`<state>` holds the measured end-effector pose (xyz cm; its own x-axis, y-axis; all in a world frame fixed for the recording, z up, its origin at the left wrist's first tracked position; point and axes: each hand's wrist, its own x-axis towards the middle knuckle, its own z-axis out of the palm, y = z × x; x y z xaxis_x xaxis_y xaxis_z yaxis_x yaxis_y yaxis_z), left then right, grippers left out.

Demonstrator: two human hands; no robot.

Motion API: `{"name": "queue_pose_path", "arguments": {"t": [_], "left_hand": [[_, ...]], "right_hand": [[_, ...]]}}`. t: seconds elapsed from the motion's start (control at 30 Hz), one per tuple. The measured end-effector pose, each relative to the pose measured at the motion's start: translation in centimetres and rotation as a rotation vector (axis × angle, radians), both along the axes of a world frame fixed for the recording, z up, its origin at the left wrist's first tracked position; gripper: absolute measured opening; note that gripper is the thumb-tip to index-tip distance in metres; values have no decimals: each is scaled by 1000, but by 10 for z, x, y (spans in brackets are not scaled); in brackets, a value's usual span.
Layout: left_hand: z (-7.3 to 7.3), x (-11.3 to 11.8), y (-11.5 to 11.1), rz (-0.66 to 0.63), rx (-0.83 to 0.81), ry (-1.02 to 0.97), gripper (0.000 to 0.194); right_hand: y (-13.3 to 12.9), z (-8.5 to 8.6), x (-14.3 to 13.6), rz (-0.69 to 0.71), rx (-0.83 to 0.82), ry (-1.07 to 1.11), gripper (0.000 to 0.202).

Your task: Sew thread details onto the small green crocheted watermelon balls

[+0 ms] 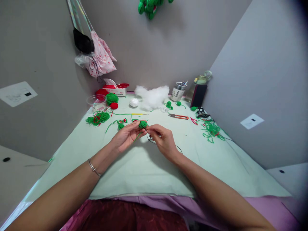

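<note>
My left hand (126,136) has its fingers closed around a small green crocheted piece (142,124), held just above the table. A green yarn tail (137,137) hangs down from it. At the piece's lower right edge, my right hand (165,141) pinches something thin and dark, too small to name. A black thread (179,148) curves out below that hand onto the cloth. Left of my left hand lie other green crocheted parts (121,125) with bits of red and white. Behind them rests a crochet hook with a yellow handle (137,114).
White stuffing (152,96) is heaped at the back, beside a tissue box (117,89) and green yarn ball (112,98). Orange thread snips (178,116) lie right of centre. A phone (199,96) leans on a bottle. Tangled green yarn (213,129) covers the right side.
</note>
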<state>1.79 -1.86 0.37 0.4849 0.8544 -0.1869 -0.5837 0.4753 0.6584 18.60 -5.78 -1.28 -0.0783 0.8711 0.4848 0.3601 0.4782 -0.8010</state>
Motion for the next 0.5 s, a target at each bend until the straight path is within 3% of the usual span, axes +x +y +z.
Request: {"name": "queue_pose_path", "arguments": {"t": [0.27,0.5], "left_hand": [[-1,0,-2,10,-82,22,20],[-4,1,-3,4,-22,30,9]], "right_hand": [[2,-7,-4,-10,-4,61,14],[3,-5,-5,-18,-100,74,13]]}}
